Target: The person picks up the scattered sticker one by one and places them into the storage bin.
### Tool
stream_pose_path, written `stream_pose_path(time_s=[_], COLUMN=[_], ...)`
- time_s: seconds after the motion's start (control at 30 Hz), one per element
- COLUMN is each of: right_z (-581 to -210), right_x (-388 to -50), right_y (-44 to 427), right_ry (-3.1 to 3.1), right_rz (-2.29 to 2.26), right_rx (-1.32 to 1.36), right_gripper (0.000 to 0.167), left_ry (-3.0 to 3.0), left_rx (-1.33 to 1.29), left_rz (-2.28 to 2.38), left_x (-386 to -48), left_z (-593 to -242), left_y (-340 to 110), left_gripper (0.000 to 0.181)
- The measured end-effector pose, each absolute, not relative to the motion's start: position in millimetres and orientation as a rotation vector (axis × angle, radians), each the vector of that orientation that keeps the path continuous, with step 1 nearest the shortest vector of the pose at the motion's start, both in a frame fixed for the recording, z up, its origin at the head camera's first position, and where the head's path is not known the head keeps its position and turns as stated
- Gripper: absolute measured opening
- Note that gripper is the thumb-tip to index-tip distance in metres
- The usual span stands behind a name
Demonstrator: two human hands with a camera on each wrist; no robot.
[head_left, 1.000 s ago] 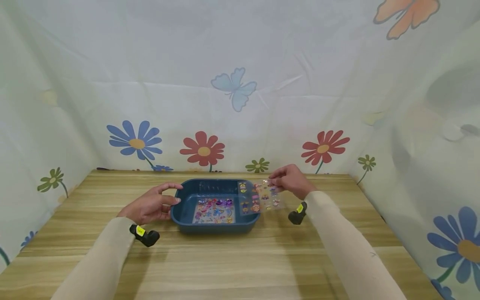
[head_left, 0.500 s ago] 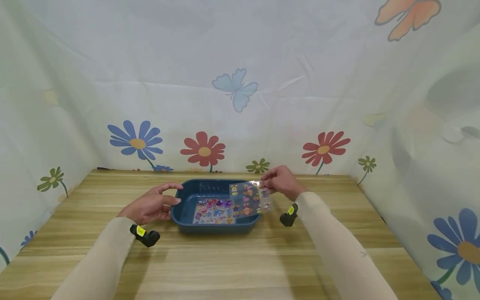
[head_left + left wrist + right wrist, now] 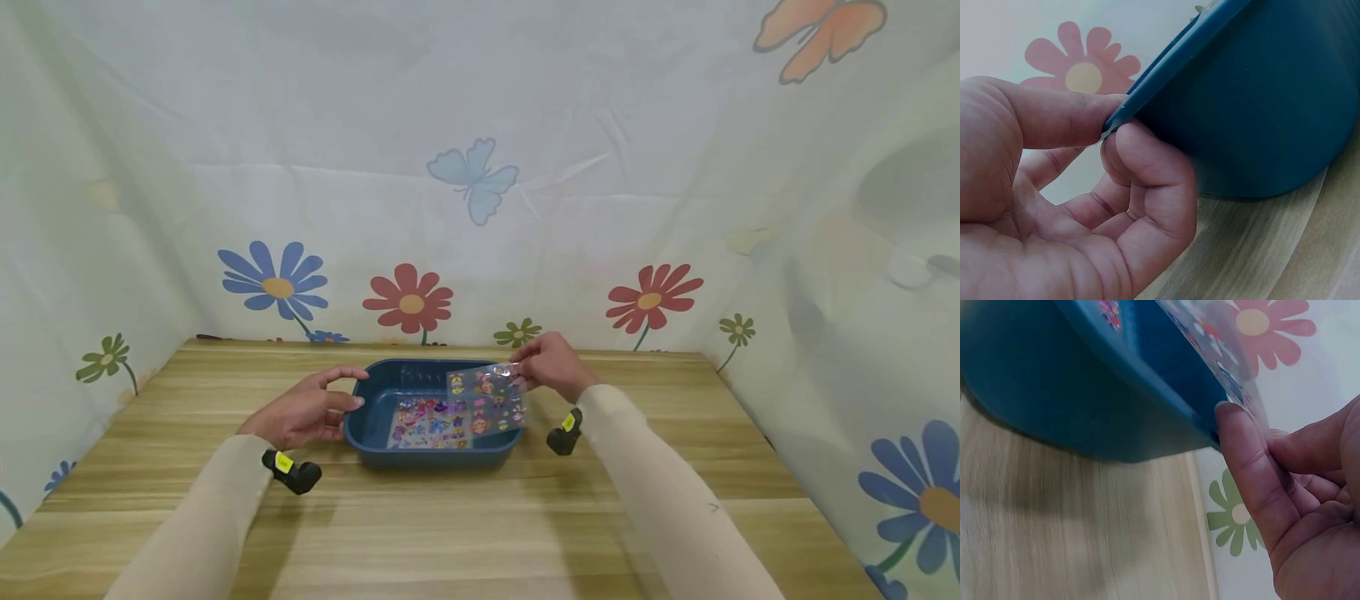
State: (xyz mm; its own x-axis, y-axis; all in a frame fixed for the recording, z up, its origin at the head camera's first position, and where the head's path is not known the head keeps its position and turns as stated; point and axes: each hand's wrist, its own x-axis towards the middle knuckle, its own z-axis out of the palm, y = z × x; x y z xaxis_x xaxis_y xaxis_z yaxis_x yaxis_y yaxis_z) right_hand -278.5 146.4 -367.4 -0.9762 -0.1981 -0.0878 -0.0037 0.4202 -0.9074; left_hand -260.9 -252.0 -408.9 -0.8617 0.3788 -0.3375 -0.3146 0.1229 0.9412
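A dark blue plastic basin (image 3: 435, 459) stands on the table. My left hand (image 3: 303, 410) pinches its left rim between thumb and curled fingers, as the left wrist view shows close up. With thumb and fingers my right hand (image 3: 553, 367) pinches the far right corner of a clear sticker sheet (image 3: 487, 400) printed with small cartoon figures. That sheet slants over the right part of the basin, above its rim. Flat on the basin's floor lies another colourful sticker sheet (image 3: 420, 423), its right part seen through or under the held one.
The wood-grain table (image 3: 450, 533) extends in front and to both sides of the basin. Behind and beside it hangs a pale curtain (image 3: 480, 258) printed with flowers and butterflies. A black wrist mount (image 3: 564, 432) sits on the right sleeve.
My right hand has moved left, bringing the clear sticker sheet from partly outside the right rim to over the basin's inside. The left hand has stayed on the rim.
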Motion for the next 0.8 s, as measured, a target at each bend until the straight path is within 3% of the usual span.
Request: stream_pose_path(time_s=[0.8], right_z=[-367.2], right_x=[-281.8], right_y=[113.2], right_ry=[2.532], right_rz=[-1.555], right_rx=[-0.174], right_gripper=[0.027], left_ry=[1.934], left_rx=[0.084], left_rz=[1.773], left_x=[-260.4], left_z=[-410.0], left_y=[-252.2], left_gripper=[0.062])
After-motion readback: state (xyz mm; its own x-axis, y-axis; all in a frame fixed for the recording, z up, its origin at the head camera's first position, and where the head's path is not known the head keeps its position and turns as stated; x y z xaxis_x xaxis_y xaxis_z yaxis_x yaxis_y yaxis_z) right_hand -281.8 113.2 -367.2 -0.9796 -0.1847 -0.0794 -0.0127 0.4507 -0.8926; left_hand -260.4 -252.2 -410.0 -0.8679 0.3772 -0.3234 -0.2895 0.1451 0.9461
